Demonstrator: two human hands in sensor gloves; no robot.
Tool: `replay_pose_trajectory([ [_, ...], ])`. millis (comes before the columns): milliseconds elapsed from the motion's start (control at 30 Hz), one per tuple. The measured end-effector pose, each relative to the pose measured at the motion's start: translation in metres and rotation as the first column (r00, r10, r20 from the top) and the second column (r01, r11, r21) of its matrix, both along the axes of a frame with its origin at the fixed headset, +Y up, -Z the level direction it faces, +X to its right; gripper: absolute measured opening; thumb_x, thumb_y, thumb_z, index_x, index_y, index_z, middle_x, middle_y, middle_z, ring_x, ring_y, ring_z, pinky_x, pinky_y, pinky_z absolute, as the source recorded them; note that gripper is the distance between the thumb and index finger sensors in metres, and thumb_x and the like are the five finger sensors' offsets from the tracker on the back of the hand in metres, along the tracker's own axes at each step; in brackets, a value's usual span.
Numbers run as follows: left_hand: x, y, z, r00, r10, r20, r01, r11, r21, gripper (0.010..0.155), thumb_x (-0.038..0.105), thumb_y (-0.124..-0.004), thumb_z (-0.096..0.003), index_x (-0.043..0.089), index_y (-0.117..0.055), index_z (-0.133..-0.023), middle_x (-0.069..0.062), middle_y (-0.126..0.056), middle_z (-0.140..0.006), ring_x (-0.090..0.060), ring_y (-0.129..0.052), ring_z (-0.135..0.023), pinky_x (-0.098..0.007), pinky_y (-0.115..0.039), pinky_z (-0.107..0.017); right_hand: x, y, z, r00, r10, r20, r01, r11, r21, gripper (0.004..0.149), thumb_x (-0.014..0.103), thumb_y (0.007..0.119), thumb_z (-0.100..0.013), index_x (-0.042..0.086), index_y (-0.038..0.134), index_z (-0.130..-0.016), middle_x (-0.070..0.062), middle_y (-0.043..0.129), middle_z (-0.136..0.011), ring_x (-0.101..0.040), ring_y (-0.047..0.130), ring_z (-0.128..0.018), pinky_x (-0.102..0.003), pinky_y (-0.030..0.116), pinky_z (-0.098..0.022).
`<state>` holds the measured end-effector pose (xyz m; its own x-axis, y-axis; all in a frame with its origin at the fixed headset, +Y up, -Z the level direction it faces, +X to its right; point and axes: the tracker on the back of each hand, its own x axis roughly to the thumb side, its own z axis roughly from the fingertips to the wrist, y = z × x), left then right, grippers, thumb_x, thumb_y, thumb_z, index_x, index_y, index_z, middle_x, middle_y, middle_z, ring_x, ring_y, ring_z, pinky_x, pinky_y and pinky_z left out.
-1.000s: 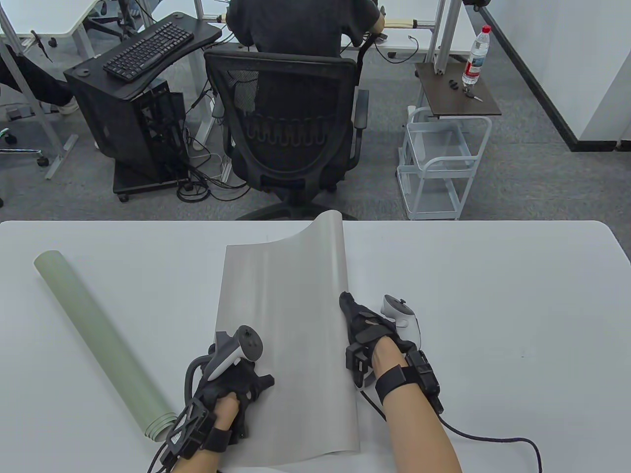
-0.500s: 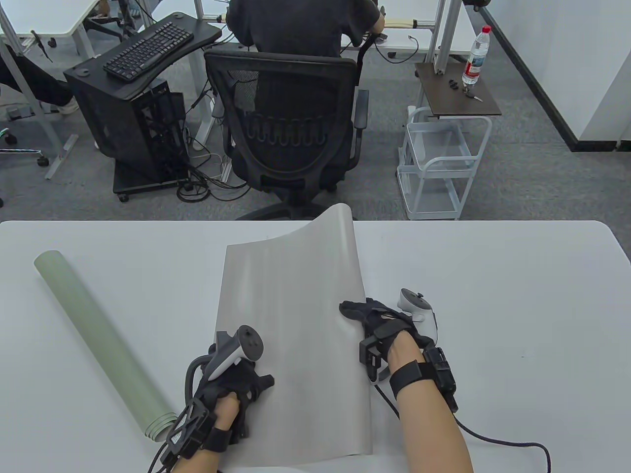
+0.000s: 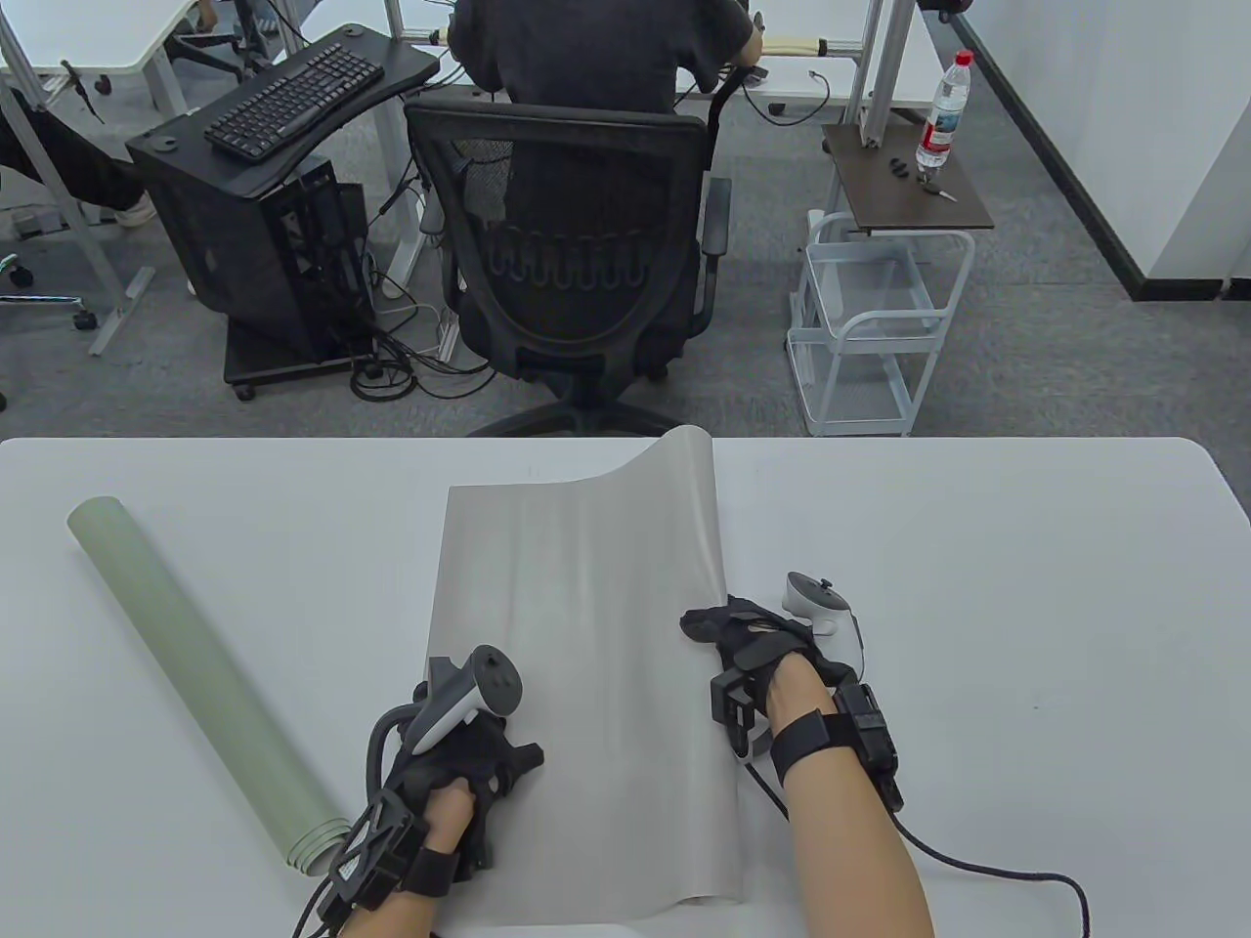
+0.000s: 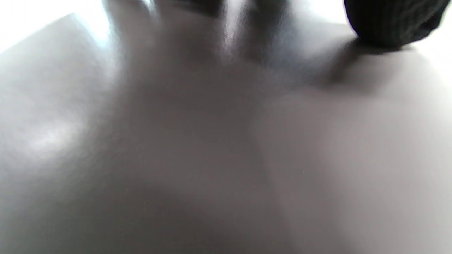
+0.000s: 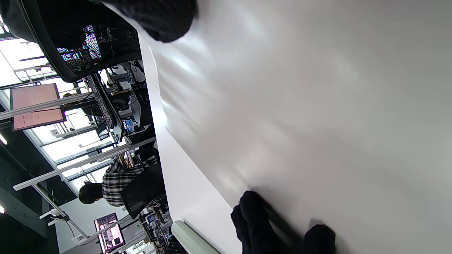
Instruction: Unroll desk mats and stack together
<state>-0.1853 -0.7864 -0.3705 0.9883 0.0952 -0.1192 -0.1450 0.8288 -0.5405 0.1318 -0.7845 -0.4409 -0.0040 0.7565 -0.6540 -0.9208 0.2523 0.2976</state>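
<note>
Two mats lie on the white counter: a smooth, matte grey mat spread mid-counter with its far right corner curling up, the left hand pressing it flat-fingered, the right hand pinching its right edge, and a pale green rolled mat, a tight tube, lying apart at left.

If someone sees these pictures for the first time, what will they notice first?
Probably the grey mat at the table's centre, its far right corner curling up, with the left hand pressing its near left part and the right hand at its right edge. Next, the rolled green mat lying diagonally at left.
</note>
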Motion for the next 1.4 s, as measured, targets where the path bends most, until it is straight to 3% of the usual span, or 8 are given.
replay_pose_trajectory([
  [100,0.0,0.0,0.0,1.0,-0.001,0.001,0.001,1.0,0.0,0.085,0.063,-0.071,-0.0368,0.03,-0.029,-0.103,-0.019,-0.016,-0.112,-0.051,-0.023,-0.101,-0.064,-0.035,-0.071,0.004,-0.002,-0.001,1.0,0.01,-0.012,-0.01,1.0,-0.002,0.083,0.029,0.067,-0.06,0.016,-0.005,-0.099,-0.022,0.046,-0.103,-0.042,0.078,-0.089,-0.062,0.069,-0.066],
  [333,0.0,0.0,0.0,1.0,-0.001,0.002,0.001,1.0,-0.003,0.085,0.063,-0.071,-0.0369,0.03,-0.029,-0.103,-0.019,-0.016,-0.112,-0.05,-0.023,-0.101,-0.065,-0.035,-0.071,0.022,0.0,0.001,1.0,0.019,0.0,-0.019,1.0,-0.001,0.083,0.037,0.063,-0.06,0.017,-0.008,-0.099,-0.02,0.041,-0.103,-0.038,0.073,-0.088,-0.06,0.063,-0.069],
  [600,0.0,-0.001,0.001,1.0,0.001,0.0,-0.001,1.0,-0.003,0.085,0.063,-0.071,-0.0368,0.031,-0.028,-0.103,-0.019,-0.015,-0.112,-0.05,-0.023,-0.101,-0.064,-0.034,-0.071,0.029,-0.002,0.002,0.995,-0.06,0.077,0.062,0.998,-0.021,0.076,0.051,0.043,-0.055,0.014,-0.004,-0.101,-0.018,0.038,-0.103,-0.038,0.068,-0.087,-0.059,0.058,-0.07],
  [733,0.0,-0.001,0.0,1.0,0.001,0.0,-0.001,1.0,-0.003,0.085,0.063,-0.071,-0.037,0.031,-0.028,-0.103,-0.019,-0.015,-0.112,-0.05,-0.023,-0.101,-0.064,-0.034,-0.071,0.037,0.002,0.001,0.992,-0.069,0.103,0.069,0.998,0.003,0.074,0.043,0.049,-0.058,0.006,0.002,-0.101,-0.02,0.036,-0.103,-0.041,0.065,-0.088,-0.06,0.056,-0.07],
  [967,0.0,-0.001,0.0,1.0,0.001,-0.001,-0.001,1.0,-0.004,0.085,0.063,-0.071,-0.0369,0.031,-0.028,-0.103,-0.019,-0.015,-0.112,-0.05,-0.023,-0.101,-0.065,-0.034,-0.071,0.056,0.005,0.0,0.988,0.033,0.151,-0.032,0.999,-0.009,0.078,0.04,0.08,-0.056,0.008,0.023,-0.099,-0.011,0.054,-0.095,-0.031,0.08,-0.078,-0.049,0.074,-0.064],
  [1133,0.0,-0.001,0.0,1.0,0.002,-0.001,-0.002,1.0,-0.004,0.085,0.063,-0.071,-0.037,0.03,-0.028,-0.103,-0.019,-0.015,-0.111,-0.05,-0.022,-0.101,-0.065,-0.034,-0.071,0.049,0.003,-0.003,0.992,0.06,0.109,-0.062,0.998,0.014,0.057,0.037,0.077,-0.055,0.016,0.04,-0.093,-0.003,0.06,-0.091,-0.025,0.083,-0.075,-0.049,0.075,-0.064],
  [1267,0.0,-0.001,0.0,1.0,0.002,0.0,-0.002,1.0,-0.006,0.085,0.063,-0.071,-0.037,0.03,-0.028,-0.103,-0.019,-0.015,-0.111,-0.051,-0.022,-0.101,-0.065,-0.034,-0.071,0.043,0.002,-0.007,0.993,0.084,0.083,-0.084,0.996,0.003,0.053,0.032,0.073,-0.055,0.014,0.039,-0.092,-0.021,0.051,-0.103,-0.046,0.075,-0.093,-0.062,0.07,-0.066],
  [1400,0.0,-0.001,0.0,1.0,0.003,0.001,-0.003,1.0,-0.008,0.085,0.063,-0.071,-0.0372,0.03,-0.028,-0.103,-0.02,-0.014,-0.111,-0.051,-0.022,-0.101,-0.065,-0.034,-0.071,0.045,0.004,-0.009,0.989,0.108,0.097,-0.106,0.994,-0.019,0.052,0.029,0.073,-0.055,0.011,0.04,-0.091,-0.02,0.067,-0.099,-0.045,0.088,-0.087,-0.06,0.076,-0.063],
])
